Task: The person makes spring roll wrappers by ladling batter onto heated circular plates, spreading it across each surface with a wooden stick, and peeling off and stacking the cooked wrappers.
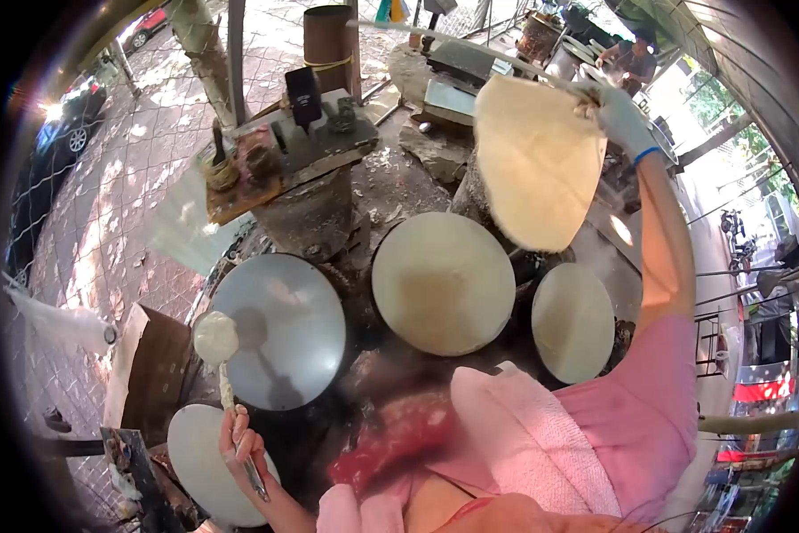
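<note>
Holding ladle (216,338) in curled left hand (243,444) by edge of grey pan (306,333); pinching pale sheet (540,169) in right hand (620,120), near middle pan (444,284).

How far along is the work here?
One thin pale sheet looks cooked, held up by the right hand. The left hand has a batter-coated ladle near the bare griddle, which seems left to coat. Three pale rounds look spread already, but whether they are cooked I cannot tell.

My right hand (626,123) wears a pale glove (632,133), blue band (647,155) at the wrist; my top (652,382) is pink, short-sleeved; nubby pink towel (550,444) over my chest; red fabric (399,437) at my front, whitish smudges visible
</note>
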Available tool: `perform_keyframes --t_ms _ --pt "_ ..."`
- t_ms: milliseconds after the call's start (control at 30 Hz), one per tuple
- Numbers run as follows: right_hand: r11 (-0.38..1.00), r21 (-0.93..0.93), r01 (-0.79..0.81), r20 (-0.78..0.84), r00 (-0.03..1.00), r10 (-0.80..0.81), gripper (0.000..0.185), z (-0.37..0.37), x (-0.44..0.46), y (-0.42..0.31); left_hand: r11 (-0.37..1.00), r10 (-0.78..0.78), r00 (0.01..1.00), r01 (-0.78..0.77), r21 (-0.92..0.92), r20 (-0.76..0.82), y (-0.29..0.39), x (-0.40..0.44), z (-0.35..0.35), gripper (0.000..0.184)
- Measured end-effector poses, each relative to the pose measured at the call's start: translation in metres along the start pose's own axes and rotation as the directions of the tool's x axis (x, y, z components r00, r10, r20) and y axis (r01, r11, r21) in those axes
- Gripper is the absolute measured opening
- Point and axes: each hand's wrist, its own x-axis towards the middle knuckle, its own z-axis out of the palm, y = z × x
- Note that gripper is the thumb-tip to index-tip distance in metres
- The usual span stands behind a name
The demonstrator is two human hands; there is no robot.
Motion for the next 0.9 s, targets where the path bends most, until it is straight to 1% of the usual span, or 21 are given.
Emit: perform_keyframes --t_ms 33,100,133,167,233,300,333,367,433,500,567,600,667,700,733,767,833,900 --pt "0.987 -0.161 0.003 -0.032 0.999 -0.008 0.049 -0.017 0.005 -0.003 1.0 -0.01 1.0 0.01 -0.004 0.02 -0.01 0.005 0.005 0.039" --pt "0.912 -0.391 0.124 -0.078 0.983 -0.167 0.046 -0.022 0.002 -0.012 1.0 -0.026 0.998 0.027 -0.008 0.057 -0.027 0.012 0.015 0.038" --pt "0.85 -0.497 0.172 -0.088 0.965 -0.247 0.045 -0.017 -0.003 -0.015 1.0 -0.026 0.999 0.026 -0.011 0.036 -0.036 0.014 0.021 0.038" --pt "0.818 -0.522 0.242 -0.025 0.954 -0.299 0.032 -0.009 -0.007 -0.012 1.0 -0.024 1.0 0.025 -0.014 0.015 -0.045 0.015 0.028 0.038" --pt "0.696 -0.601 0.393 -0.079 0.837 -0.541 0.031 0.039 -0.008 0.036 1.0 -0.011 0.999 0.01 -0.017 -0.041 -0.061 0.016 0.044 0.036" --pt "0.709 -0.658 0.253 -0.034 0.931 -0.364 0.035 0.111 -0.017 0.09 1.0 0.019 0.994 -0.021 -0.022 -0.107 -0.076 0.018 0.059 0.033" --pt "0.699 -0.687 0.197 -0.088 0.933 -0.349 0.037 0.148 -0.027 0.112 1.0 0.002 0.997 -0.004 -0.028 -0.074 -0.08 0.02 0.058 0.034" --pt "0.688 -0.712 0.139 -0.141 0.932 -0.335 0.038 0.183 -0.04 0.131 1.0 0.002 0.996 -0.005 -0.028 -0.093 -0.084 0.021 0.062 0.034" --pt "0.8 -0.596 0.069 -0.232 0.939 -0.254 0.04 0.244 -0.065 0.172 1.0 0.003 0.992 -0.007 -0.03 -0.127 -0.092 0.024 0.071 0.034" --pt "0.825 -0.565 -0.035 -0.224 0.968 -0.113 0.042 0.282 -0.088 0.194 1.0 0.016 0.989 -0.016 0.004 -0.144 -0.098 0.028 0.081 0.035" --pt "0.791 -0.605 -0.087 -0.217 0.974 -0.059 0.041 0.306 -0.101 0.217 0.999 0.022 0.986 -0.016 0.037 -0.164 -0.1 0.031 0.089 0.035" --pt "0.785 -0.604 -0.139 -0.212 0.977 0.009 0.042 0.301 -0.103 0.214 0.999 0.021 0.985 -0.012 0.049 -0.172 -0.101 0.034 0.093 0.035" --pt "0.796 -0.577 -0.183 -0.291 0.957 0.01 0.042 0.296 -0.106 0.22 0.998 0.033 0.981 -0.023 0.055 -0.193 -0.103 0.04 0.097 0.035" --pt "0.8 -0.563 -0.205 -0.331 0.944 0.009 0.042 0.292 -0.107 0.224 0.997 0.025 0.986 -0.012 0.079 -0.163 -0.101 0.042 0.096 0.035" --pt "0.816 -0.52 -0.255 -0.285 0.951 0.115 0.043 0.283 -0.107 0.223 0.995 0.015 0.991 -0.001 0.103 -0.131 -0.099 0.046 0.092 0.034" --pt "0.829 -0.495 -0.26 -0.252 0.956 0.15 0.043 0.275 -0.11 0.221 0.992 0.002 0.995 0.011 0.126 -0.1 -0.097 0.051 0.088 0.034" --pt "0.86 -0.439 -0.26 -0.168 0.964 0.206 0.045 0.261 -0.116 0.21 0.962 0.116 0.975 -0.063 0.264 -0.189 -0.102 0.061 0.085 0.03" --pt "0.837 -0.452 -0.309 -0.174 0.951 0.257 0.046 0.246 -0.125 0.184 0.981 0.038 0.987 -0.007 0.195 -0.158 -0.085 0.078 0.055 0.021"
